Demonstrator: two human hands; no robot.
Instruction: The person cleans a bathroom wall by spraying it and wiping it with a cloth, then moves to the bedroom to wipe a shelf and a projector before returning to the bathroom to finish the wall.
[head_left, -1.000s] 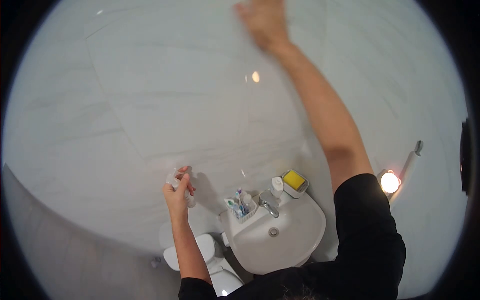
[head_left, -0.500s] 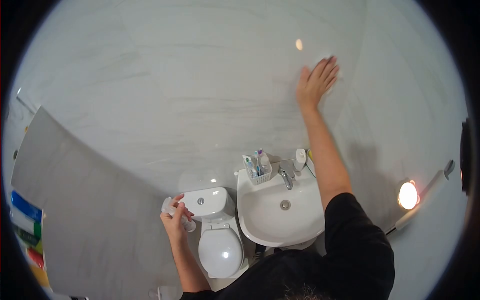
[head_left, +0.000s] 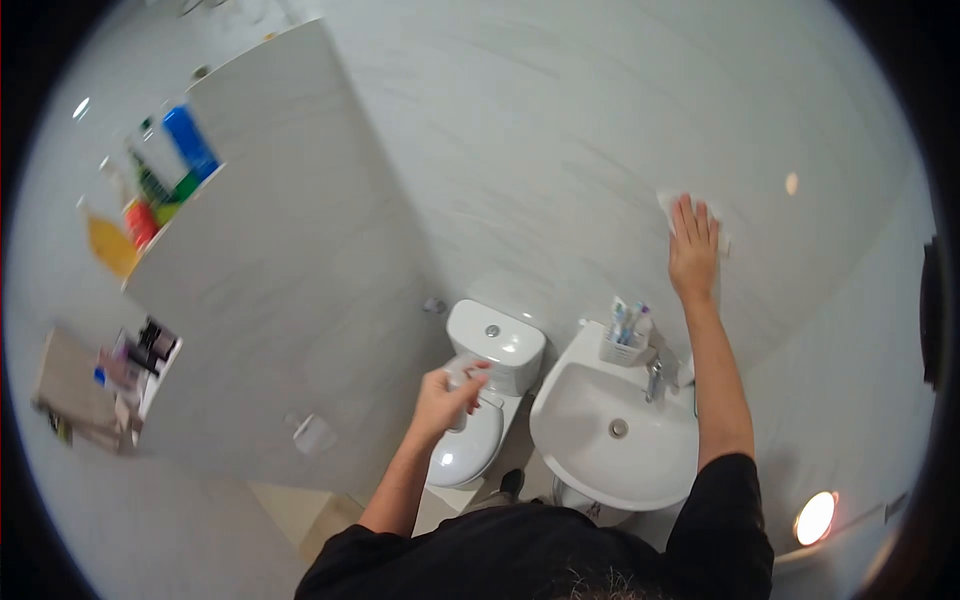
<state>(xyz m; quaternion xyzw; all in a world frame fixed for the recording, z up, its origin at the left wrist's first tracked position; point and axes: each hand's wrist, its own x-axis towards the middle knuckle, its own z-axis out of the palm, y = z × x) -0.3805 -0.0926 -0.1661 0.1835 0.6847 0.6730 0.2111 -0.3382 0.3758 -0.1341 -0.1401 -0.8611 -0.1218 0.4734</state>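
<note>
White cloth (head_left: 667, 204) lies flat against the tiled wall (head_left: 560, 150) above the sink (head_left: 590, 470), pinned under the right hand (head_left: 692, 245), whose fingers are spread out rather than curled around it. Left of the sink, over the toilet (head_left: 500, 345), the left hand (head_left: 440, 398) is clenched around a small spray bottle (head_left: 458, 371). A toothbrush holder (head_left: 625, 347) sits on the sink's back rim.

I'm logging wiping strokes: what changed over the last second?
The right hand, pressing a white cloth to the wall, slid down from high up to just above the sink. The left hand kept its grip on the small bottle, now in front of the toilet. Nothing was let go.
</note>
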